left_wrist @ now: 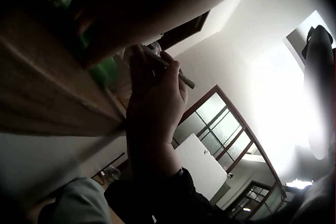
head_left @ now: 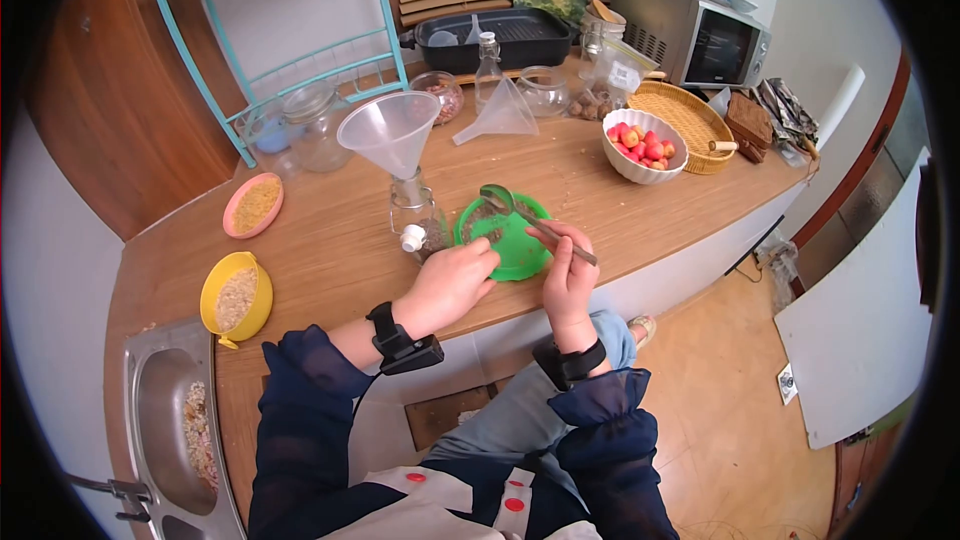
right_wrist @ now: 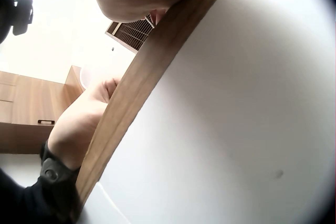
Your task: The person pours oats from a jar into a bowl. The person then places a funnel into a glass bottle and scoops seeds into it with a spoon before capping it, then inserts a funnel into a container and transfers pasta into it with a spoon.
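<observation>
In the head view, a green bowl (head_left: 522, 258) with dark, fine bits in it lies near the counter's front edge. My left hand (head_left: 450, 285) is at its left rim, fingers bent around the edge; the fingertips are partly hidden. My right hand (head_left: 570, 280) grips the grey handle of a green spoon (head_left: 497, 197), whose head is over the bowl. Left of the bowl stands a glass bottle (head_left: 432, 230) holding dark bits, its white stopper (head_left: 412, 237) hanging at the side. A clear funnel (head_left: 392, 135) sits upright in the bottle's neck.
Pink (head_left: 253, 205) and yellow (head_left: 262, 300) bowls of grain are at the left, above a sink (head_left: 150, 410). Behind are a second funnel (head_left: 503, 112), glass jars (head_left: 318, 145), a black grill pan (head_left: 520, 45) and a white bowl (head_left: 655, 173) of red fruit.
</observation>
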### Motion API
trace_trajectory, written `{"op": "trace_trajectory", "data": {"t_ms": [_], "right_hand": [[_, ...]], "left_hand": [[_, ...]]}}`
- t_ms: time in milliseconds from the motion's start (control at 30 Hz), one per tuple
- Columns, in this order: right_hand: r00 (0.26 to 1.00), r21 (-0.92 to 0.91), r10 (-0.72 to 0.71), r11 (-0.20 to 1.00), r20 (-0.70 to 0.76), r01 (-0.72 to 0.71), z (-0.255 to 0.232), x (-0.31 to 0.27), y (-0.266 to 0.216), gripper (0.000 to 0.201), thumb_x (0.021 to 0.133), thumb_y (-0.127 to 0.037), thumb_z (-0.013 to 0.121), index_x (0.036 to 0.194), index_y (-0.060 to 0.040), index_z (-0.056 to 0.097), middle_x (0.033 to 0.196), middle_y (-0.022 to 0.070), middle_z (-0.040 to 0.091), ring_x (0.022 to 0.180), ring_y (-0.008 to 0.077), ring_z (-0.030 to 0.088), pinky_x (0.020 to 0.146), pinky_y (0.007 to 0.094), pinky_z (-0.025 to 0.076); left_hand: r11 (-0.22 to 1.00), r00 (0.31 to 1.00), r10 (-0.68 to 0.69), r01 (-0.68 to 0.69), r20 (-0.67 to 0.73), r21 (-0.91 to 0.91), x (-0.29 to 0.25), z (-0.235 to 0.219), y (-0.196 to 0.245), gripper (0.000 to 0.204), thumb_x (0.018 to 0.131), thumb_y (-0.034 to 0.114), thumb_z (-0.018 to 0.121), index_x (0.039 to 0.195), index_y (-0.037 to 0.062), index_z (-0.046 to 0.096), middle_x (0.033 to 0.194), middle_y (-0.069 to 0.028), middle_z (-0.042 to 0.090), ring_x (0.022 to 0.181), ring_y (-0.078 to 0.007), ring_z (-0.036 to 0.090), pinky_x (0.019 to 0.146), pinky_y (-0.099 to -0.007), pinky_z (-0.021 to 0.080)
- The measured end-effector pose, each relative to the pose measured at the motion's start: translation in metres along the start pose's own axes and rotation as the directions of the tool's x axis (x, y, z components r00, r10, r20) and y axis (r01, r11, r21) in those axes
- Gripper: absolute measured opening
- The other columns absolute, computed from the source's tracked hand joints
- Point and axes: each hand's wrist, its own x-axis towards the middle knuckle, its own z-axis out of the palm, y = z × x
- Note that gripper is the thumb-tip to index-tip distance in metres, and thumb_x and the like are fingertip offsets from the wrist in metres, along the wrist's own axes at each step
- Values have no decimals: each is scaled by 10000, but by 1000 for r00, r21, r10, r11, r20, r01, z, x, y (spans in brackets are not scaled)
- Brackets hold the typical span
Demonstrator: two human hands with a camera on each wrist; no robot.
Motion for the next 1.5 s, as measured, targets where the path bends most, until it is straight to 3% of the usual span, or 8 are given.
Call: {"op": "trace_trajectory", "data": {"t_ms": [167,233,333,433,533,667,833,1500], "right_hand": [[987,341,153,931,-50,-127,-4,5,1,240,926,-151,308,984,46,433,941,164,545,877,258,591,771,317,477],[968,518,229,843,-100,-145,-8,9,4,248,933,-182,283,1001,31,389,980,177,518,872,283,588,789,346,485],[957,534,264,830,-122,-161,-9,11,4,260,935,-196,276,994,28,394,980,179,516,873,285,587,790,350,484],[950,571,281,806,-137,-157,-10,12,4,262,935,-198,279,991,30,395,983,185,514,875,289,586,798,354,481],[946,590,287,794,-148,-148,-10,12,5,262,935,-198,282,987,31,399,990,191,511,880,290,584,807,359,478],[945,582,288,799,-154,-148,-11,12,5,259,934,-197,287,981,30,403,992,195,513,888,291,581,814,365,476],[944,587,296,794,-143,-160,-11,12,6,255,934,-195,288,984,27,404,990,189,517,888,292,581,813,364,475],[944,567,299,805,-136,-174,-10,11,7,255,934,-194,286,991,26,402,993,186,512,882,290,585,805,358,476]], "left_hand": [[999,1000,17,-16,-14,39,-4,-2,-1,165,676,92,583,811,24,516,805,-109,491,740,-292,536,624,-380,446],[999,1000,14,-13,-27,45,-5,-4,-2,158,674,84,565,811,23,515,805,-108,490,733,-293,537,622,-379,447],[998,998,36,-33,-58,61,-8,-15,2,163,670,77,535,823,24,515,816,-108,490,729,-292,535,619,-377,445],[999,999,-40,40,17,21,-11,-33,6,173,676,70,534,841,23,509,830,-111,486,740,-297,528,623,-375,436],[993,1000,1,2,26,-122,-10,-47,2,182,697,34,503,877,9,483,859,-125,465,745,-312,513,630,-369,421],[989,999,30,-26,21,-147,-11,-48,0,170,693,9,506,855,-5,461,853,-146,453,726,-333,513,609,-402,414],[983,999,27,-23,19,-183,-13,-52,5,177,704,10,489,878,-13,463,868,-145,456,780,-328,500,663,-366,412],[995,996,20,-29,-89,-90,-25,-32,-1,170,673,-79,474,826,-11,444,956,-130,467,830,-334,499,682,-376,422]]}}
